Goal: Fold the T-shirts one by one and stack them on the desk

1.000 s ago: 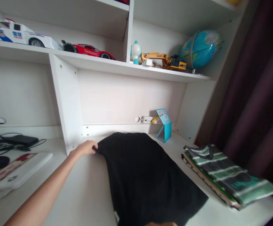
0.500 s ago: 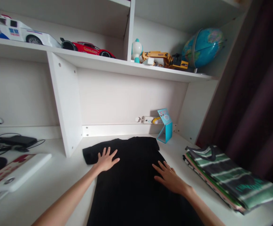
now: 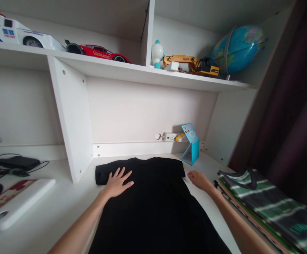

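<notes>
A black garment (image 3: pixel 153 204) lies spread flat on the white desk (image 3: pixel 50 215), its far edge near the back panel. My left hand (image 3: pixel 117 183) rests flat on its upper left part, fingers spread. My right hand (image 3: pixel 199 179) sits at the garment's right edge, just off the cloth near its upper right corner, with fingers curled; what they hold, if anything, I cannot make out.
A stack of folded green-striped clothes (image 3: pixel 269 208) lies at the right. A teal card stand (image 3: pixel 191 148) and a power strip (image 3: pixel 170 137) stand at the back. A white flat device (image 3: pixel 13 203) and cables (image 3: pixel 7 164) lie left. Toy cars, a toy excavator and a globe (image 3: pixel 238 47) fill the shelf above.
The garment went from bunched in my left hand to flat. My right hand slid from the cloth's middle to its right edge. The view shifted slightly.
</notes>
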A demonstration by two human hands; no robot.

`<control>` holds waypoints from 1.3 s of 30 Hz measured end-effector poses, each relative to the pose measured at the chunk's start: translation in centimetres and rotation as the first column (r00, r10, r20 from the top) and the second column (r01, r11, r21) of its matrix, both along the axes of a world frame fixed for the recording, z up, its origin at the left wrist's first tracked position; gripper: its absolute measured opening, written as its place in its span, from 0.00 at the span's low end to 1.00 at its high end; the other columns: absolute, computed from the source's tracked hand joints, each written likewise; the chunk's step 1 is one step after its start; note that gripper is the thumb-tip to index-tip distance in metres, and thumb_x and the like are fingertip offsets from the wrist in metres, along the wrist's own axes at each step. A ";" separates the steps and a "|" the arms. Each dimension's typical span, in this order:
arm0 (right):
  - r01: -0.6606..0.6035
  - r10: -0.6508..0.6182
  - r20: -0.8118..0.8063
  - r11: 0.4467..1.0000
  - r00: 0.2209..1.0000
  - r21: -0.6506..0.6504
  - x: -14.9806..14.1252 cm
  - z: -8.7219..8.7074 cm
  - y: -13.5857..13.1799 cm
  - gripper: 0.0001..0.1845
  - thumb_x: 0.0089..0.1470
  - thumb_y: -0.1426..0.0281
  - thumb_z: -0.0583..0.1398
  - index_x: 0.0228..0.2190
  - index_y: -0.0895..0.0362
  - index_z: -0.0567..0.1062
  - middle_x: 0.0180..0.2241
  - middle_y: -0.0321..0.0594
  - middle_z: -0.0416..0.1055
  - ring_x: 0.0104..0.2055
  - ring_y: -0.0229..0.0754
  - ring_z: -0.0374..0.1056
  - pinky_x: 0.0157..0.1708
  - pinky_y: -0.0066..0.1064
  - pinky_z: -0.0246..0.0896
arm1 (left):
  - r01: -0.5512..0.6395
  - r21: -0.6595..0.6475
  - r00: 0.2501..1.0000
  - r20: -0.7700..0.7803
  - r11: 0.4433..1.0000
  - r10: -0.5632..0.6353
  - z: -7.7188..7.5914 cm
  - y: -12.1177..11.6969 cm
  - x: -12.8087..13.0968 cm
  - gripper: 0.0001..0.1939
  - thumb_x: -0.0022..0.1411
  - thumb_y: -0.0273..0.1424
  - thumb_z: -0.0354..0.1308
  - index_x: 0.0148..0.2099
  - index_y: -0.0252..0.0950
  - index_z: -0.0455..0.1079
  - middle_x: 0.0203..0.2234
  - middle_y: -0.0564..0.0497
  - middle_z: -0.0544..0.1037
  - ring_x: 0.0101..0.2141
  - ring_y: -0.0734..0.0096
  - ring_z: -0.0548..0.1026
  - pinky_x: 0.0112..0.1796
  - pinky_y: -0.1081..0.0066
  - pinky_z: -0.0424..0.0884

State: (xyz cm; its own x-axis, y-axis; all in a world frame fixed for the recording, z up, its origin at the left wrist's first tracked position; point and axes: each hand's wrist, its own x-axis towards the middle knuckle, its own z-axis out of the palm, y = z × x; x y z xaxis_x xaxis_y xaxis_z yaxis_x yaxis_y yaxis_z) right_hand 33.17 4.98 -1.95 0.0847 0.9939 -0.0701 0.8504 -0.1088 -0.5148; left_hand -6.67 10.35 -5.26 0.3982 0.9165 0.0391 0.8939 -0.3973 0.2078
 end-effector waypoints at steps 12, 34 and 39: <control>0.212 -0.166 -0.554 0.977 0.816 0.019 -1.8 -3.8 8.8 0.16 0.56 0.64 0.55 0.44 0.59 0.67 0.42 0.41 0.66 0.39 0.40 0.66 0.37 0.37 0.64 | 0.058 0.019 0.998 0.002 0.998 -0.058 0.1 0.8 -0.6 0.32 0.57 0.56 0.35 0.62 0.54 0.43 0.62 0.52 0.43 0.60 0.52 0.38 0.53 0.44 0.38; 0.051 -0.089 0.079 0.920 0.993 0.387 -5.4 -2.3 5.0 0.29 0.52 0.65 0.51 0.55 0.63 0.58 0.61 0.51 0.41 0.63 0.51 0.32 0.57 0.44 0.37 | 0.028 0.021 1.000 -0.008 0.999 -0.028 -0.3 0.7 -0.5 0.35 0.55 0.58 0.33 0.62 0.53 0.42 0.62 0.51 0.42 0.60 0.50 0.38 0.53 0.44 0.38; -0.165 0.127 0.241 0.976 0.962 0.143 -8.7 -5.2 1.4 0.31 0.53 0.51 0.47 0.57 0.45 0.53 0.61 0.39 0.43 0.62 0.51 0.37 0.55 0.51 0.39 | -0.075 -0.024 0.997 -0.017 0.997 0.074 0.2 0.4 -0.4 0.42 0.50 0.62 0.34 0.63 0.50 0.41 0.62 0.47 0.41 0.59 0.41 0.35 0.51 0.40 0.39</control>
State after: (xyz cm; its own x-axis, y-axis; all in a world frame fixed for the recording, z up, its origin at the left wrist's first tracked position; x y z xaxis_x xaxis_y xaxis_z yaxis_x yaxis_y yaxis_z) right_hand 24.42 6.42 -7.16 -0.0670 0.9932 0.0948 0.9479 0.0930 -0.3047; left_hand -7.07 10.76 -5.06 0.3291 0.9442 0.0105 0.9240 -0.3243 0.2023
